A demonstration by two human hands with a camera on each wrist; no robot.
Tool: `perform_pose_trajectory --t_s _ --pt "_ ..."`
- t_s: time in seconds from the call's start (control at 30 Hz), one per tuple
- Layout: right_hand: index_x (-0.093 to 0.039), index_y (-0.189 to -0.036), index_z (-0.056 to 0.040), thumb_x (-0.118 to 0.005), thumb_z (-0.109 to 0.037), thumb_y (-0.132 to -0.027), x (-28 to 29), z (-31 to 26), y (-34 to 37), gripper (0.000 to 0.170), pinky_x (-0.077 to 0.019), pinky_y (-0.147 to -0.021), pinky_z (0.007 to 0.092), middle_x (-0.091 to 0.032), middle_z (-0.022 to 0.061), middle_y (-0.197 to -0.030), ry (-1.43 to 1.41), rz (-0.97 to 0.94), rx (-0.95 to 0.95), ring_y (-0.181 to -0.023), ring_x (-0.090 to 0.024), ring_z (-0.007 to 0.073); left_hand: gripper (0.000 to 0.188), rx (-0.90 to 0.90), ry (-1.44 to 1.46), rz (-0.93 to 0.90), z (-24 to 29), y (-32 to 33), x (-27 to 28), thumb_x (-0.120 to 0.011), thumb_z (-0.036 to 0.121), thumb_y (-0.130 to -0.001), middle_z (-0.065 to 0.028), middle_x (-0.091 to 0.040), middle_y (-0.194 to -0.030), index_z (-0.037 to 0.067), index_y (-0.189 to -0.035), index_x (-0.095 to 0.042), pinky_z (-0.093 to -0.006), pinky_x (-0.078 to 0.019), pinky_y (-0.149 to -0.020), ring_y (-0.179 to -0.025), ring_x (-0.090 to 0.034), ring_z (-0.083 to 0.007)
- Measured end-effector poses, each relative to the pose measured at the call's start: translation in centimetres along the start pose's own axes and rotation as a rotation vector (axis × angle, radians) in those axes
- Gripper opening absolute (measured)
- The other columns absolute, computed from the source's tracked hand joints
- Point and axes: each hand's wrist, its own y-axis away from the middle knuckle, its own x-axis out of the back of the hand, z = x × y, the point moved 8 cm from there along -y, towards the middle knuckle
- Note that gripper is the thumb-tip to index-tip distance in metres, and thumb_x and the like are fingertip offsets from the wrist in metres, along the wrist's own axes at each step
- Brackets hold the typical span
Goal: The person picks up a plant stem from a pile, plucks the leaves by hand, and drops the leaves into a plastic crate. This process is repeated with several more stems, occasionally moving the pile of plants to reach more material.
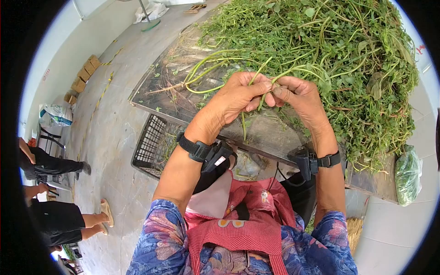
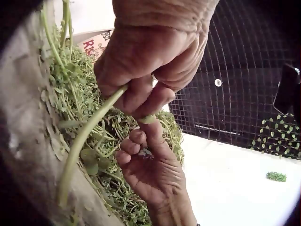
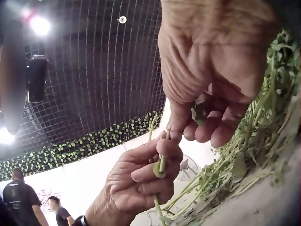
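Note:
In the head view both hands meet over the front of the table. My left hand (image 1: 238,97) grips a leafy plant's green stem (image 2: 84,134), which trails below the fingers. Close against it, my right hand (image 1: 300,98) pinches the same greens with thumb and forefinger. A small leaf (image 3: 198,114) shows between the right fingers in the right wrist view. Left of the hands, a few long stems with pale roots (image 1: 167,88) lie on the tabletop. The large heap of leafy greens (image 1: 339,59) rises just beyond the right hand.
A black plastic crate (image 1: 149,142) stands under the table's (image 1: 183,120) left front edge. At the right end hangs a green-filled plastic bag (image 1: 408,176). Other people's legs (image 1: 94,220) and small cardboard boxes (image 1: 85,73) are on the floor to the left.

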Motion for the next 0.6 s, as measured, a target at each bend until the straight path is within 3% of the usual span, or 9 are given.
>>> perform_pose_trajectory --t_s 0.13,0.27,0.33,0.37,0.43,0.6 --pt "-0.067 -0.093 0.0001 -0.066 -0.016 -0.082 1.1 1.0 -0.2 0.019 -0.0436 -0.052 0.0212 -0.061 0.0012 -0.07 -0.037 0.062 -0.034 -0.056 -0.051 0.0065 0.023 0.017 0.02 -0.013 0.0 -0.1 -0.3 -0.054 0.022 -0.091 -0.0101 -0.064 -0.073 0.0 -0.09 -0.059 -0.0147 -0.0309 -0.039 -0.042 -0.041 -0.0026" --pt "-0.067 -0.09 0.0019 -0.066 -0.014 -0.081 1.6 1.3 -0.1 0.018 -0.0441 -0.051 0.0233 -0.062 0.0008 -0.07 0.039 0.107 -0.067 -0.057 -0.053 0.0066 0.028 0.114 0.032 0.054 -0.5 -0.1 -0.1 -0.053 0.027 -0.091 -0.0095 -0.063 -0.071 0.0 -0.09 -0.06 -0.0155 -0.0344 -0.04 -0.044 -0.044 -0.0031" --pt "-0.066 -0.088 0.0022 -0.065 -0.009 -0.079 1.9 0.0 -0.1 0.015 -0.0445 -0.052 0.0266 -0.063 0.0043 -0.068 0.343 0.193 0.128 -0.056 -0.055 0.0119 0.029 0.127 0.007 0.067 -1.3 -0.4 0.1 -0.054 0.028 -0.091 -0.0091 -0.063 -0.07 -0.001 -0.09 -0.059 -0.0159 -0.0354 -0.04 -0.044 -0.045 -0.0036" --pt "-0.066 -0.088 0.0022 -0.065 -0.009 -0.079 1.7 0.1 -0.1 0.015 -0.0445 -0.052 0.0266 -0.063 0.0043 -0.068 0.341 0.193 0.127 -0.056 -0.055 0.0119 0.03 0.059 -0.135 0.087 -1.5 -0.7 0.4 -0.055 0.028 -0.09 -0.0087 -0.063 -0.069 -0.001 -0.089 -0.059 -0.0162 -0.0356 -0.04 -0.045 -0.046 -0.0043" --pt "-0.066 -0.085 0.0 -0.064 -0.006 -0.075 0.7 -2.7 0.8 0.012 -0.0443 -0.053 0.0297 -0.06 0.0094 -0.066 0.665 0.274 0.476 -0.056 -0.057 0.0205 0.03 -0.009 -0.278 0.107 -1.1 -0.9 0.5 -0.057 0.029 -0.09 -0.0084 -0.062 -0.068 -0.001 -0.087 -0.059 -0.0166 -0.0357 -0.04 -0.045 -0.047 -0.005" --pt "-0.064 -0.081 -0.0023 -0.063 -0.005 -0.074 -0.1 -3.1 1.3 0.008 -0.0434 -0.053 0.0328 -0.055 0.0118 -0.065 0.724 0.305 0.417 -0.059 -0.056 0.0266 0.022 0.128 -0.048 0.199 -1.1 -0.6 1.4 -0.064 0.02 -0.085 -0.0071 -0.062 -0.068 -0.001 -0.081 -0.059 -0.0175 -0.0366 -0.041 -0.046 -0.048 -0.006"
